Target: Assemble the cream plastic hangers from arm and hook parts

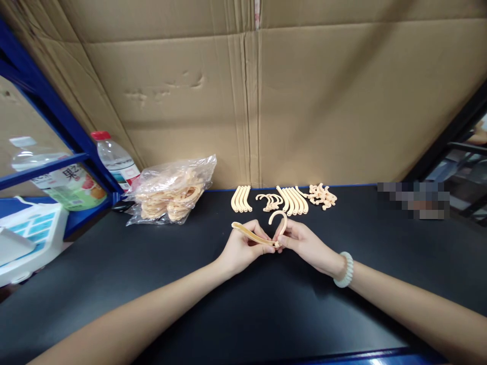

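Observation:
My left hand (243,245) is closed on a beige curved hanger arm (249,233), which slants up to the left. A beige hanger hook (282,223) stands upright in the pinched fingers of my right hand (300,241). The lower end of the hook meets the inner end of the arm between my fingertips; whether they are joined I cannot tell. Just beyond my hands lie a row of hanger arms (241,198), several loose hooks (272,200), a second row of arms (292,200) and a pile of small beige pieces (322,196).
A clear plastic bag (171,190) of beige parts sits at the back left of the black table (182,304). Behind it stand a red-capped bottle (116,159) and a larger bottle (64,177). A white-and-blue device (32,238) is at far left. Cardboard (342,101) walls the back.

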`<action>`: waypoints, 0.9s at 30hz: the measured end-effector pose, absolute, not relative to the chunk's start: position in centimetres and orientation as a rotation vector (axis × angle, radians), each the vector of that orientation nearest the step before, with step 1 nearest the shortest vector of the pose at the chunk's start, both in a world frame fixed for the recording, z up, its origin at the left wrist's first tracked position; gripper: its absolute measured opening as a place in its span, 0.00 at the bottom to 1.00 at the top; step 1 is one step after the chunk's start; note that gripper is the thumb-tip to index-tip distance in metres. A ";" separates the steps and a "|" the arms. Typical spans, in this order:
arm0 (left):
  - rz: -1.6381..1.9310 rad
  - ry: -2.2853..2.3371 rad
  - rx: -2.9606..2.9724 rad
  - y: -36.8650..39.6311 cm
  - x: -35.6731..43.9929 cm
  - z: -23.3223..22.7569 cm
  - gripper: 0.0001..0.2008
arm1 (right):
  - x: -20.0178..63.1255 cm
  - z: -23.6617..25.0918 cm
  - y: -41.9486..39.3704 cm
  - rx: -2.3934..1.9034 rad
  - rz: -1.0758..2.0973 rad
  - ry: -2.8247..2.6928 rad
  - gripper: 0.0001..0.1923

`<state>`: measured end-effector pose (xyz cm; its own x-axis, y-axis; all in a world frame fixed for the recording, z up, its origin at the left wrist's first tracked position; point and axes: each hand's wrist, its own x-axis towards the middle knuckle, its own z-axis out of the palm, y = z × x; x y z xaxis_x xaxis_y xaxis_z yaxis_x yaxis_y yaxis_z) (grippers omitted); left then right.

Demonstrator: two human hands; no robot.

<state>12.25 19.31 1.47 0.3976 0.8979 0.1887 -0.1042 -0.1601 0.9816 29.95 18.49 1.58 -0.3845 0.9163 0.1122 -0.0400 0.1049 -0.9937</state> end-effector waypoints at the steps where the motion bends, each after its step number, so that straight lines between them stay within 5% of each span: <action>1: 1.046 0.746 1.448 19.3 12.3 1.5 0.18 | 29.9 1.5 18.5 -0.903 1.389 -1.539 0.16; 13: 1.069 0.807 1.389 19.2 12.6 1.1 0.18 | 29.3 0.6 18.4 -0.982 1.084 -1.609 0.05; 27: 1.122 0.895 1.305 18.8 13.2 1.1 0.16 | 28.7 1.2 17.8 -1.087 0.753 -1.691 0.07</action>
<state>13.24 18.78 1.13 0.2555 0.9617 0.0993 -0.1172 -0.0712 0.9906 28.70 17.79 1.20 -0.1484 0.9104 0.3862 0.3219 0.4137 -0.8516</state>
